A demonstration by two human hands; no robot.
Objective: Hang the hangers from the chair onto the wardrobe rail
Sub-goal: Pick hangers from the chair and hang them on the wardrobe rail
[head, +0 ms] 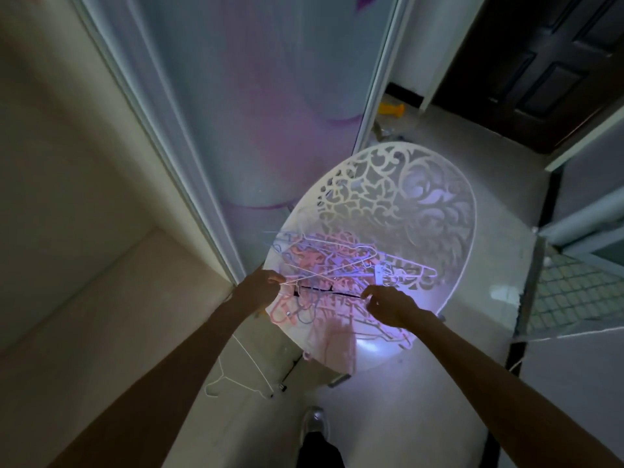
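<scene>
A white chair [449, 211] with a cut-out floral back stands in front of me. A tangled pile of hangers [341, 261], pink, white and pale blue, lies on its seat. My left hand [261, 285] pinches a thin white wire hanger [315, 275] at the pile's left edge. My right hand [388, 304] pinches the right end of a black hanger [329, 292] that lies across the front of the pile. The wardrobe rail is out of view.
The wardrobe's sliding door [243, 113] with a purple print stands behind the chair, its frame at left. A white wire hanger [236, 373] lies on the floor below my left arm. A dark door [540, 62] is at the back right, and my foot [315, 422] shows below.
</scene>
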